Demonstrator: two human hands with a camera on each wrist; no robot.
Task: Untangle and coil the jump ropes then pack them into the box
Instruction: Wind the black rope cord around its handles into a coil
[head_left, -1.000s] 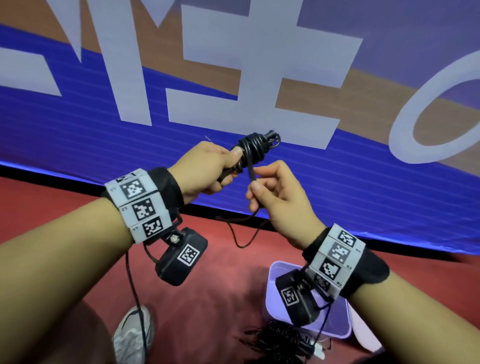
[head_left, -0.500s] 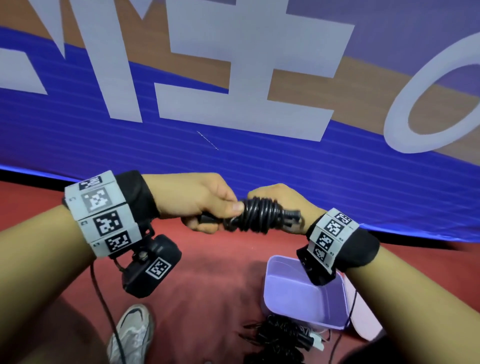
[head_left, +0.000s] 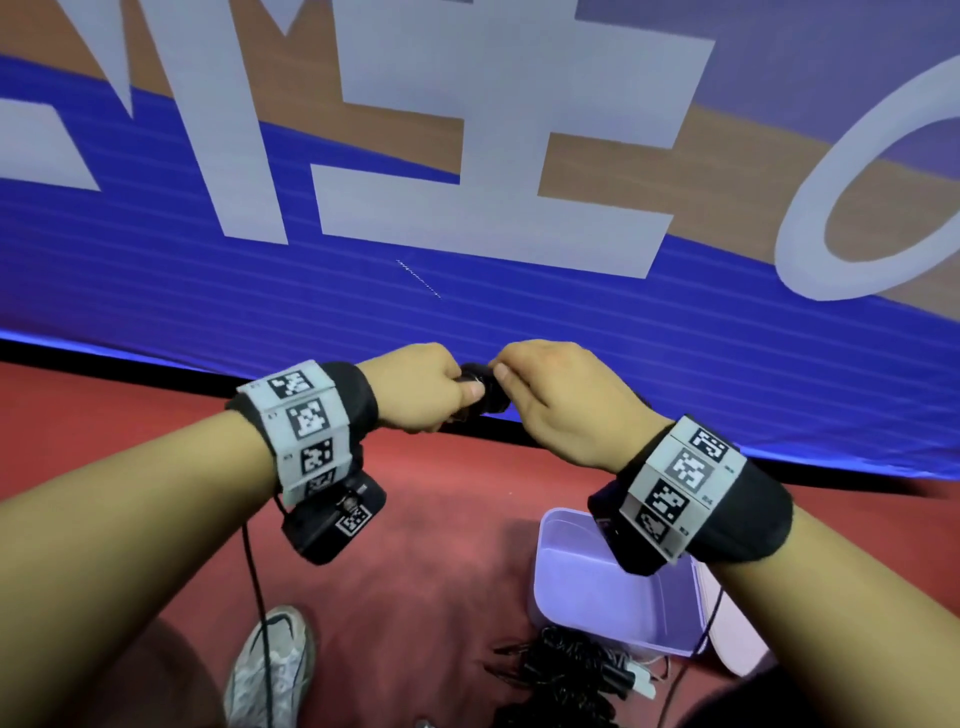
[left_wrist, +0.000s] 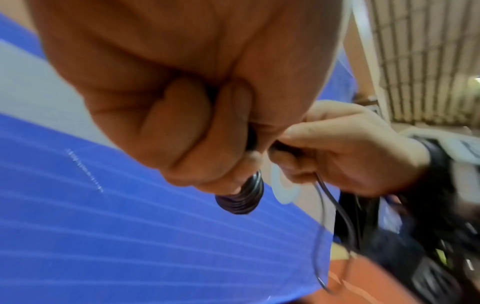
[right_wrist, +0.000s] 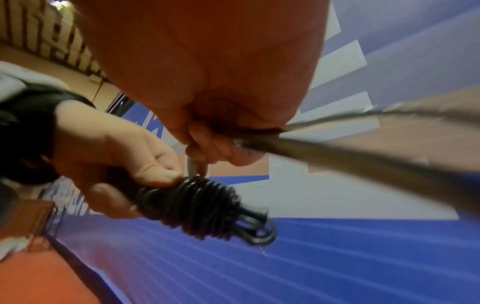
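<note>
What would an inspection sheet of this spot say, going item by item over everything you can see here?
Surface: red floor, no table.
Job's things: coiled black jump rope held between both hands; lilac box open on the floor; tangled black ropes in front of it.
Clutter: grey shoe; pale lid beside the box.
Grippers: left hand grips the coil; right hand pinches the rope's loose end.
Cables: thin black lead hangs from the left wrist camera.
Surroundings: blue banner with large pale lettering.
</note>
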